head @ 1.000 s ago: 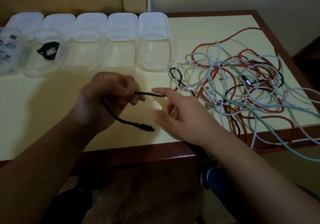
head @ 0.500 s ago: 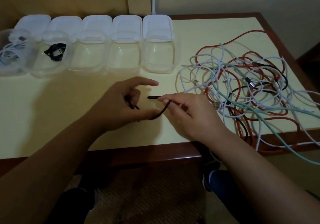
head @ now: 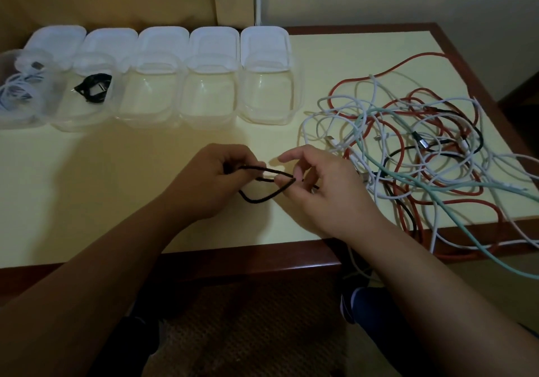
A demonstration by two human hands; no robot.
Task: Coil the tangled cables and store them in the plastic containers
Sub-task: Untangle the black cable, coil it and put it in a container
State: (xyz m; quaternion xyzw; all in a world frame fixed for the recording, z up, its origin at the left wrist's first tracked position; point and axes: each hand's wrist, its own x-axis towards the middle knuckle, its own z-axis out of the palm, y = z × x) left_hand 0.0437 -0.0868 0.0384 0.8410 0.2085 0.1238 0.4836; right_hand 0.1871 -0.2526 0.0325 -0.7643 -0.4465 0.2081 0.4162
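**Black cable looped between two hands**

Both hands work over the near middle of the pale table [head: 87, 190]. The left hand [head: 210, 184] is curled closed around one end of a short black cable [head: 262, 198], and the right hand [head: 323, 190] pinches the other side between thumb and forefinger, its remaining fingers loosely spread. The cable hangs in loose loops between them, just above the tabletop. To the right sprawls a tangled heap of red, white, teal and black cables [head: 414, 149], some trailing over the table's edge. Along the far side stands a row of clear plastic containers [head: 265, 96]; one holds a coiled black cable [head: 94, 88], the leftmost a white cable [head: 17, 90].
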